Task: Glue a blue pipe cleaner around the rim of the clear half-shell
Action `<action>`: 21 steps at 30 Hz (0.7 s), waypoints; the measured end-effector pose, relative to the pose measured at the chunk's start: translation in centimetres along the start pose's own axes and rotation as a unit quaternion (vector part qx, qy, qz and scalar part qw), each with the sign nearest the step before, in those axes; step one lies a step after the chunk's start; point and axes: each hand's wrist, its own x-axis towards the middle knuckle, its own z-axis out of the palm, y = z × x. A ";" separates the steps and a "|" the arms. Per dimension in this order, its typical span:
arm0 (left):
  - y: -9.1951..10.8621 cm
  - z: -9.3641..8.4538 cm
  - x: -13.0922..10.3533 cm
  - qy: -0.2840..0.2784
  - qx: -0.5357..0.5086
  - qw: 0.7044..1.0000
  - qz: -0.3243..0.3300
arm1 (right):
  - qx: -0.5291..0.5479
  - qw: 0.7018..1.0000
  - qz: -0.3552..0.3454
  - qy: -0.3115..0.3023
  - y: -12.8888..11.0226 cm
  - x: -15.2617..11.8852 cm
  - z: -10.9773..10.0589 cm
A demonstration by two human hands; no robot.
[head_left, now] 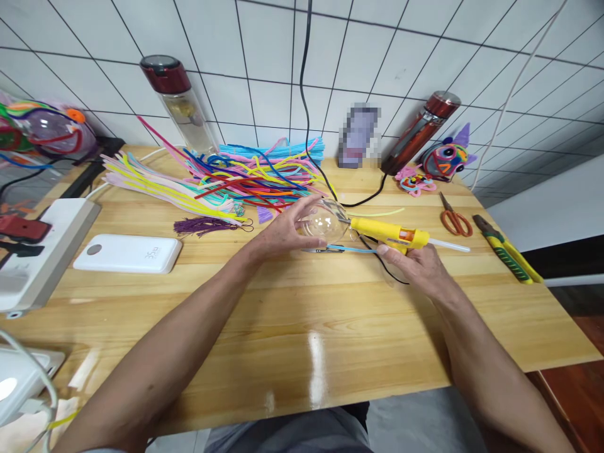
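Observation:
My left hand (287, 228) curls round a clear plastic ball (324, 225) and steadies it over the middle of the table. In my right hand (418, 264) is a yellow hot glue gun (389, 233), its nozzle pointing left at the right side of the ball. Whether the tip touches the ball I cannot tell. A clear glue stick (450, 245) juts from the back of the gun. One end of a light blue pipe cleaner (353, 250) meets my right fingertips, and it runs left below the ball.
Many coloured pipe cleaners (264, 170) lie heaped behind my left hand, near a purple tassel (202, 226). Scissors (455, 217) and pliers (507, 248) lie right. A white power bank (127, 253) and power strip (47, 251) are left. A black cord (306, 82) hangs down.

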 end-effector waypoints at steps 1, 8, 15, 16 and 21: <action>0.0 0.0 0.0 0.000 -0.005 1.000 -0.003 | -0.001 1.000 0.000 0.000 0.0 0.0 0.0; -0.1 -0.1 0.1 0.007 -0.047 0.999 -0.010 | -0.011 1.000 0.001 0.002 0.5 -0.1 0.1; -1.0 -0.3 0.3 0.017 -0.062 0.998 -0.008 | -0.016 1.000 0.001 0.002 0.8 -0.1 0.1; -0.9 -0.2 0.4 0.018 -0.066 0.998 -0.010 | -0.016 1.000 0.003 0.001 0.8 -0.2 0.0; -0.5 -0.1 0.5 0.024 -0.083 0.996 -0.019 | -0.013 1.000 0.017 0.002 0.9 -0.3 0.1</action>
